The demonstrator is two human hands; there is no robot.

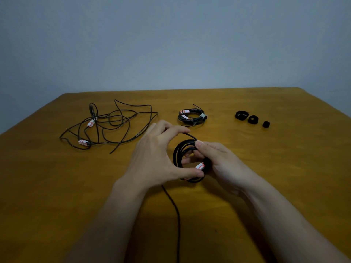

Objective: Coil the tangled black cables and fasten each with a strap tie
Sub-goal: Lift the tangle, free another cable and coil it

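The right hand [218,158] clamps the black cable coil [175,155] at its right side — the left hand [155,158] arches round it, thumb and fingertips pinching strands.

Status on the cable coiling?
Fingers of left hand and right hand grip the half-wound coil. Its loose tail trails toward near edge. One tied coil done, tangled cable untouched. Nothing blocking.

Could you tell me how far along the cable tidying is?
Done: one coiled bundle lies strapped on the table. In hand: the left hand and right hand hold a half-wound coil, its loose tail trailing toward the viewer. Left: tie this coil, then the tangled cables at left; three strap ties wait at right.
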